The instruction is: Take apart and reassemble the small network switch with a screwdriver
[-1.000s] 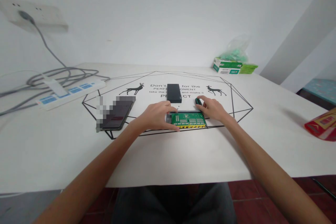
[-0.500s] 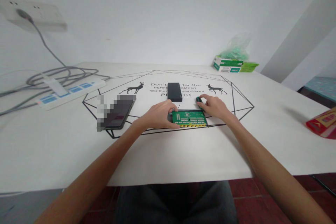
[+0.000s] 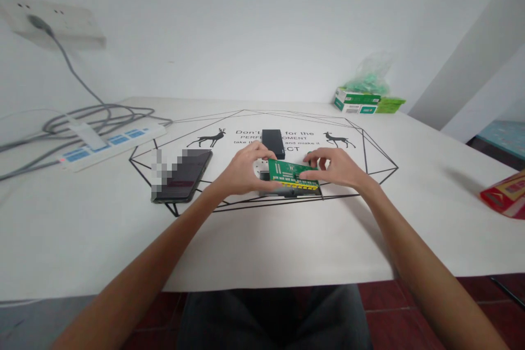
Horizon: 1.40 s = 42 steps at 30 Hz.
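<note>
A green circuit board [image 3: 292, 174] with a yellow front edge is held tilted a little above the white table [image 3: 262, 229]. My left hand [image 3: 243, 171] grips its left end, fingers curled round it. At the board's right end my right hand [image 3: 335, 167] pinches the edge between thumb and fingers. Under the board lies a dark flat base [image 3: 279, 191] with a light patch beside it. A black rectangular box [image 3: 273, 142] lies just behind the hands on the printed deer design.
A dark phone [image 3: 182, 176] lies left of my left hand. A white power strip [image 3: 110, 141] with grey cables is at the far left. Green boxes with a plastic bag [image 3: 366, 97] stand at the back right, a red packet [image 3: 505, 194] at the right edge.
The circuit board lay flat in its base with both hands at its ends. Both hands have now lifted it off the base and tilted it; the small dark tool by my right hand is hidden.
</note>
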{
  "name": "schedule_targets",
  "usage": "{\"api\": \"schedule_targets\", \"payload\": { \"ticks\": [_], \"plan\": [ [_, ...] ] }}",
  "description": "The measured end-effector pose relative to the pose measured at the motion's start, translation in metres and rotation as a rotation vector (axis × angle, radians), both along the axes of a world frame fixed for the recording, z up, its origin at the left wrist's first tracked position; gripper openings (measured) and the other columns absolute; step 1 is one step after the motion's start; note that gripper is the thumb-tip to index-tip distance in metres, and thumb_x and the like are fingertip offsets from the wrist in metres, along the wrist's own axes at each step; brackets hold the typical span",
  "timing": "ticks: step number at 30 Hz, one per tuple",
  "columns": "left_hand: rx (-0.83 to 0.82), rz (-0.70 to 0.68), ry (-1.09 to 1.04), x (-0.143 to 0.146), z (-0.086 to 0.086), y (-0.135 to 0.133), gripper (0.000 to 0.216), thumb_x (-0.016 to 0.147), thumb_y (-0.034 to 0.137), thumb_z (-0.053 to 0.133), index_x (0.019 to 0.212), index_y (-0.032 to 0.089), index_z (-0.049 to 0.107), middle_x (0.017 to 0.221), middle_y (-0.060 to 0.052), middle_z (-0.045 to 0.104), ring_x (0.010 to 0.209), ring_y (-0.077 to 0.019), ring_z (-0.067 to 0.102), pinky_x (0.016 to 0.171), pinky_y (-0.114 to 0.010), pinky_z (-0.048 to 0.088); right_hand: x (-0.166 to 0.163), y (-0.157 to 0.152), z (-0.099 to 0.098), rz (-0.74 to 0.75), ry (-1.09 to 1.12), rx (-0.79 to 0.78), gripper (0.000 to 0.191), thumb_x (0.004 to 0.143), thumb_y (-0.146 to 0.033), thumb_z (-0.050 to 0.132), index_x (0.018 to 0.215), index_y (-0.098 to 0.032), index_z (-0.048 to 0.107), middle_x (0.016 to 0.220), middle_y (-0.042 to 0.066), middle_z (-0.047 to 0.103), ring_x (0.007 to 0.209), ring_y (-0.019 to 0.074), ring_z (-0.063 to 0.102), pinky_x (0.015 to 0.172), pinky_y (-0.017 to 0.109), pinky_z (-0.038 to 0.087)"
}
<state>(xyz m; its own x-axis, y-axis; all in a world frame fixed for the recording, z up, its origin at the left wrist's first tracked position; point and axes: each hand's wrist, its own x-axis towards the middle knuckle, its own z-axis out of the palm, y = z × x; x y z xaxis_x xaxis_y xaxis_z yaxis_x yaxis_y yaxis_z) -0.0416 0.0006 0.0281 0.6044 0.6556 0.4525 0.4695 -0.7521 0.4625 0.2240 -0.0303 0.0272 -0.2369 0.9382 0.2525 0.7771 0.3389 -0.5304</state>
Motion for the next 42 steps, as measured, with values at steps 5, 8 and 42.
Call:
{"api": "schedule_targets", "payload": {
  "ticks": [5, 8, 42],
  "plan": [
    [0.018, 0.066, -0.074, -0.010, 0.004, 0.008, 0.045, 0.064, 0.044, 0.080, 0.100, 0.020, 0.069, 0.100, -0.005, 0.060, 0.087, -0.0188, 0.056, 0.080, -0.034, 0.048, -0.006, 0.001, -0.005, 0.059, -0.176, 0.092, 0.062, 0.062, -0.058, 0.081, 0.111, -0.022, 0.070, 0.097, 0.005, 0.065, 0.074, 0.0175, 0.057, 0.069, 0.031, 0.042],
    [0.043, 0.063, -0.094, -0.013, 0.005, 0.011, 0.046, 0.065, 0.045, 0.080, 0.102, 0.020, 0.069, 0.099, -0.004, 0.060, 0.086, -0.0186, 0.056, 0.079, -0.034, 0.048, -0.007, 0.004, -0.009, 0.048, -0.207, 0.117, 0.056, 0.067, -0.052, 0.080, 0.111, -0.020, 0.068, 0.100, 0.006, 0.064, 0.075, 0.0175, 0.058, 0.069, 0.030, 0.041],
    [0.229, 0.137, 0.038, -0.013, -0.018, 0.022, 0.054, 0.080, 0.021, 0.067, 0.132, 0.018, 0.053, 0.125, -0.011, 0.066, 0.103, -0.0231, 0.065, 0.089, -0.039, 0.053, -0.014, 0.008, -0.026, -0.072, 0.010, 0.458, 0.051, 0.071, -0.033, 0.073, 0.114, -0.021, 0.050, 0.096, 0.005, 0.069, 0.059, 0.0174, 0.065, 0.063, 0.033, 0.048]
  ]
}}
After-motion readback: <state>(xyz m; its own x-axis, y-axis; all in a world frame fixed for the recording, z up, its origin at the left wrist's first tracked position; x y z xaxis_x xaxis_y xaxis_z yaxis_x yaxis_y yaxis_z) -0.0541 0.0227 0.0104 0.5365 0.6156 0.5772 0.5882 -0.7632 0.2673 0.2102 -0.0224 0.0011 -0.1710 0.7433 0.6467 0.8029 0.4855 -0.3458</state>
